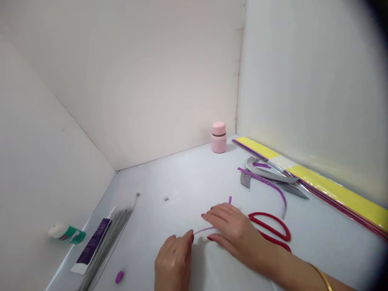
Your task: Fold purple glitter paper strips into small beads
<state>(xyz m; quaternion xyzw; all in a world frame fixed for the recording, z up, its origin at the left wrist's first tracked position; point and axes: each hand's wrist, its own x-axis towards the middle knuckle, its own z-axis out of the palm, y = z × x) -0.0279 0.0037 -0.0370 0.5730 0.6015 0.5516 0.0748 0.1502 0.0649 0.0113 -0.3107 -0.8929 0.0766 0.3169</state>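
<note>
My left hand (pixel 174 258) is closed, with thumb and forefinger pinching one end of a thin purple strip (pixel 203 230). From there the strip runs rightward into the gap between the thumb and forefinger of my right hand (pixel 228 226). That hand lies over the table, thumb and fingers apart, and hides the strip's far part. A short purple end (pixel 230 200) shows just beyond its knuckles. Red-handled scissors (pixel 286 234) lie right of my right hand, with their blades hidden under the hand and forearm.
Purple strip (pixel 273 184) and grey strips (pixel 246 180) lie behind. A yellow-topped pack of sheets (pixel 327 186) follows the right wall; a pink bottle (pixel 218 137) stands in the corner. At left are a purple glue tube (pixel 93 240), grey wires (pixel 113 238), green-white tube (pixel 68 234) and purple roll (pixel 119 277).
</note>
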